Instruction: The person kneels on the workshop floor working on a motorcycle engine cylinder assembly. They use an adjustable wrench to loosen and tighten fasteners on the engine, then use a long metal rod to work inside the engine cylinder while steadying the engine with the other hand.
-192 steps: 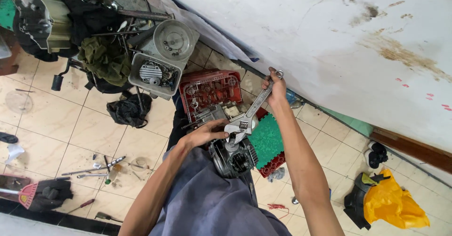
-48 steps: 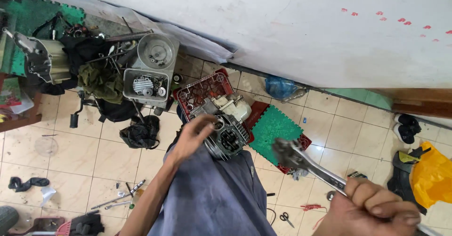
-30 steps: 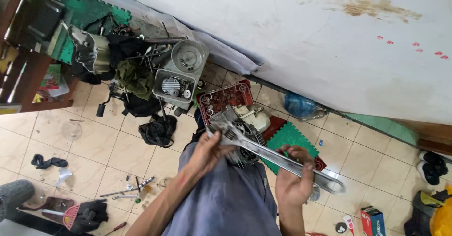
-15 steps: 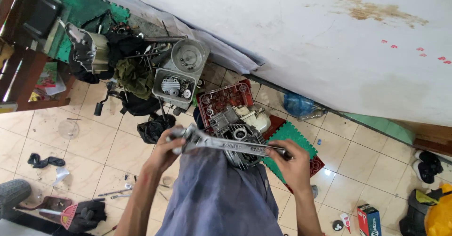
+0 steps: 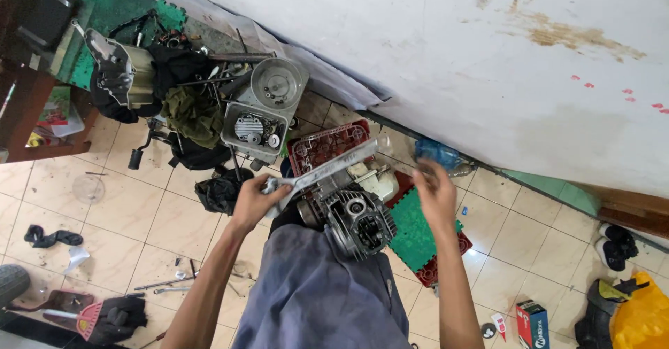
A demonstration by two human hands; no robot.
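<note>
Long wrench (image 5: 327,170) in left hand (image 5: 256,201)

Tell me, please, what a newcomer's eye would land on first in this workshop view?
At the centre, a finned grey engine block sits by the person's lap, over a green foam mat and red crate. The left hand holds a long wrench slanting up across it, while the right hand hovers open beside it. At upper left, a heap of engine parts and dark rags lies on the tiled floor.
</note>
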